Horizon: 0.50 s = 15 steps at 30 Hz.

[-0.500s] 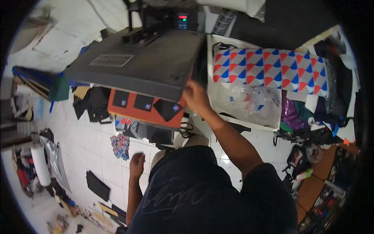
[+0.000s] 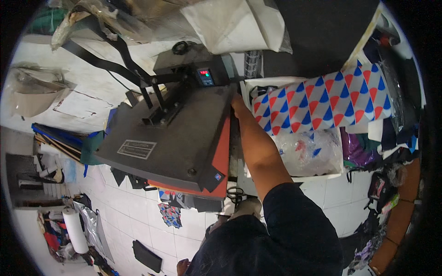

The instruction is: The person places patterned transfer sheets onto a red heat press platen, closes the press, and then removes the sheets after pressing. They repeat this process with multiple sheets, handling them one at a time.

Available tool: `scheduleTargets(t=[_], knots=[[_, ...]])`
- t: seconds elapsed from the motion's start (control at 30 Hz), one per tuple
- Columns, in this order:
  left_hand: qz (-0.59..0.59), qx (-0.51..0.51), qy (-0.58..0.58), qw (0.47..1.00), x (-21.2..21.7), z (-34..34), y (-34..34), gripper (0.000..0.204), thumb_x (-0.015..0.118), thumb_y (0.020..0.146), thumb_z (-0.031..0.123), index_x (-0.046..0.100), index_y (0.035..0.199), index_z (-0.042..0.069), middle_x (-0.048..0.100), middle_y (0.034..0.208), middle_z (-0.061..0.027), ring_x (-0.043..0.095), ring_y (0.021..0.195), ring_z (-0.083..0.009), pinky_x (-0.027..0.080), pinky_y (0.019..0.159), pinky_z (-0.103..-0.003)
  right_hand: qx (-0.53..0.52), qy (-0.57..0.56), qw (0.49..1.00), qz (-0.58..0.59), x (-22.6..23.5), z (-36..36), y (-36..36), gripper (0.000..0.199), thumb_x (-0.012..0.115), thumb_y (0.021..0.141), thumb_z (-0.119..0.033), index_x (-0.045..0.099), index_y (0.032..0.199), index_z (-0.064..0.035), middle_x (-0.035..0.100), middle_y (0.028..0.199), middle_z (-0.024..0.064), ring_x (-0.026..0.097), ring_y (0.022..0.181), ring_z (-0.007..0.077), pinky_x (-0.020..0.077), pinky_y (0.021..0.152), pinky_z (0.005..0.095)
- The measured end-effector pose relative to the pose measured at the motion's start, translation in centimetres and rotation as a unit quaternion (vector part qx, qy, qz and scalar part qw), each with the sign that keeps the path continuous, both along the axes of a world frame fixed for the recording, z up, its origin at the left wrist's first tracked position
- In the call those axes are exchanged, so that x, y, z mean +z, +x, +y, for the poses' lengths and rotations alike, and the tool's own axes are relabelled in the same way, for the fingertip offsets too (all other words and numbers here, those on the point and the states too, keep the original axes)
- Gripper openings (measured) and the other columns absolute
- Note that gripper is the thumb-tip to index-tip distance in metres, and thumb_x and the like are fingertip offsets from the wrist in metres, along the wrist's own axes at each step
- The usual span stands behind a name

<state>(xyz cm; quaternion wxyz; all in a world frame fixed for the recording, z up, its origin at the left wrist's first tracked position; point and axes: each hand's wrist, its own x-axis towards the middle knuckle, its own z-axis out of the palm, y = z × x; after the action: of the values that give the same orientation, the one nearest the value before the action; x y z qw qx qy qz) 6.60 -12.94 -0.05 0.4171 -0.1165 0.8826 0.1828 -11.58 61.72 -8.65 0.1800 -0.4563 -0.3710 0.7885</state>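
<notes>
A heat press with a dark grey upper plate (image 2: 170,147) stands in front of me. My right hand (image 2: 236,105) reaches to the far right edge of that plate, its fingers hidden or too dark to make out. Under the plate shows a red-brown pad (image 2: 222,158), and on its near right corner a black fabric piece (image 2: 214,181) with a small blue and red emblem sticks out. My left hand (image 2: 183,266) hangs low by my body at the bottom, mostly cut off, so its grip is unclear.
A control box with a lit display (image 2: 205,77) sits behind the plate. Right of my arm, a white tray (image 2: 338,158) holds clear plastic under a patterned red, blue and grey roll (image 2: 322,99). Black-handled scissors (image 2: 235,194) lie near the pad. A black flat piece (image 2: 147,255) lies on the floor.
My view has shifted. The upper plate now hides most of the pad and all but one of the black pieces. My right hand has moved farther back along the press's right side; my left hand is lower.
</notes>
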Motion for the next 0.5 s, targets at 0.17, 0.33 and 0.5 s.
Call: scheduleTargets(t=[0.17, 0.33, 0.5], knots=[[0.013, 0.022, 0.015, 1.000, 1.2, 1.4, -0.9, 0.014, 0.051, 0.084, 0.015, 0.062, 0.083, 0.007, 0.062, 0.073, -0.0185, 0.062, 0.077, -0.0370, 0.048, 0.069, -0.049, 0.043, -0.008, 0.999, -0.004, -5.9, 3.6, -1.6, 0.051, 0.045, 0.093, -0.044, 0.054, 0.128, -0.0093, 0.056, 0.122, 0.0114, 0.051, 0.108, 0.0272, 0.0371, 0.093, 0.0407], [0.015, 0.035, 0.016, 0.999, 1.3, 1.8, 0.0, 0.014, 0.051, 0.084, 0.015, 0.062, 0.083, 0.008, 0.062, 0.072, -0.0180, 0.062, 0.076, -0.0366, 0.048, 0.068, -0.049, 0.069, 0.002, 0.998, -0.002, -9.7, 5.0, -3.2, 0.049, 0.046, 0.093, -0.044, 0.056, 0.126, -0.0094, 0.057, 0.120, 0.0112, 0.051, 0.106, 0.0264, 0.0387, 0.090, 0.0407], [0.025, 0.020, 0.015, 0.999, 2.2, 0.7, 1.7, 0.014, 0.050, 0.084, 0.015, 0.062, 0.082, 0.008, 0.061, 0.071, -0.0175, 0.062, 0.074, -0.0362, 0.048, 0.068, -0.049, 0.106, 0.026, 0.994, 0.018, -13.4, 5.4, -4.5, 0.048, 0.048, 0.092, -0.043, 0.057, 0.125, -0.0094, 0.058, 0.118, 0.0111, 0.051, 0.105, 0.0256, 0.0403, 0.088, 0.0406]])
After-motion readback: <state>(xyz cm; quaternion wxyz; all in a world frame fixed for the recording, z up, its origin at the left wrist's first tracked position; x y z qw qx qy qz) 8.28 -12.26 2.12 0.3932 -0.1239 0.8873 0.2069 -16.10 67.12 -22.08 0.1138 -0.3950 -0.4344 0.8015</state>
